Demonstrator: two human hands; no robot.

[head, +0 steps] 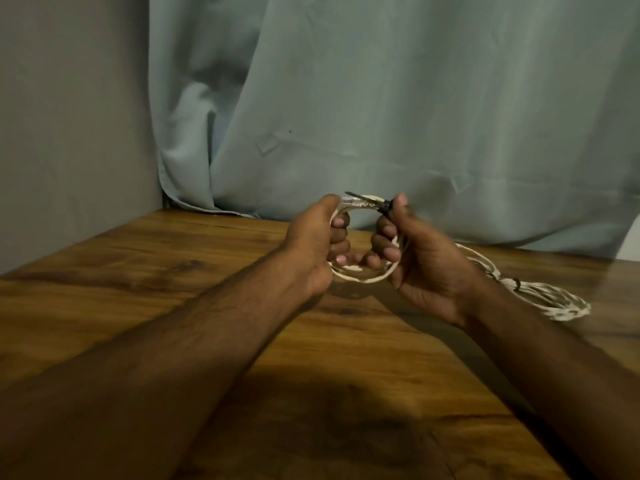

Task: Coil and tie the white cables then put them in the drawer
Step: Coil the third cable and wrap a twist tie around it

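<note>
1. White cable coil was held above the wooden tabletop in the head view, gripped on both sides; this two-handed hold appeared meant to keep the loops from springing apart while a tie was fitted.
2. Left hand: grip closed round the coil's left side, fingers curled through the loop, thumb on top near the upper strands.
3. Right hand: grip closed round the coil's right side, thumb and forefinger also pinching a thin black tie laid across the top of the loop. Whether the tie was fastened could not be told.
4. Second white cable bundle lay on the tabletop to the right, behind the right wrist, elongated and already cinched by a dark band at its middle. Judged complete and set aside, pending storage.
5. Materials: cable smooth, thin and pliant, loops roughly round; tabletop glossy with dark grain; pale blue-grey curtain hung in soft folds behind, touching the tabletop's far edge; plain grey wall at left.
6. Drawer not in view.
</note>
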